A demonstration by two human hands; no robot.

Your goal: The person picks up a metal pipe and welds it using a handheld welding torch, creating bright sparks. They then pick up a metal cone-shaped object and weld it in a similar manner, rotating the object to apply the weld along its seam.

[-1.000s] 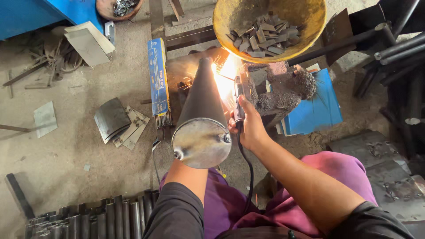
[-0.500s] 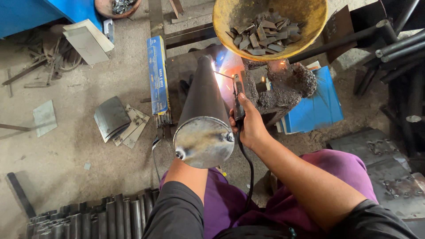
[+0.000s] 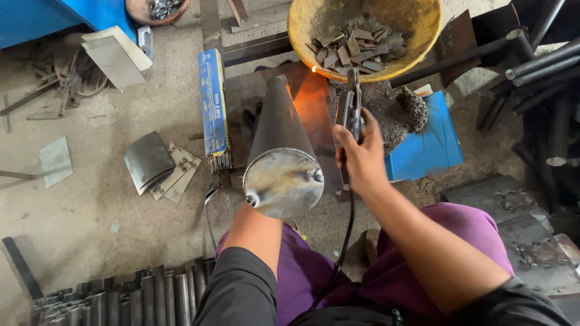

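Setting: concrete workshop floor (image 3: pixel 90 199), dusty, littered with metal offcuts; the person sits low, legs in purple cloth.
Right hand: right hand (image 3: pixel 362 158) has its fingers curled tight around the black handle of the welding electrode holder (image 3: pixel 350 111); the rod tip points up toward the cone's narrow end, where a small orange spark (image 3: pixel 313 69) shows.
Left hand: left hand not visible; the forearm runs behind the wide end of the cone, so grip cannot be told.
Work piece: grey tapered steel cone with a round end plate (image 3: pixel 281 160), lying lengthwise, wide end toward the person, just left of the electrode holder.
Progress (judgement): end plate appears already fixed, with two weld blobs on its face; a rust-orange plate (image 3: pixel 314 105) beside the cone glows with reflected light, so welding at the far end looks underway, not finished.
Around the cone: blue box of welding rods (image 3: pixel 212 102) to its left; yellow bowl of metal scraps (image 3: pixel 423 30) beyond it; blue sheet (image 3: pixel 432 145) to its right.
Unclear: the joint itself, hidden behind the cone's tip; the cable's far end.
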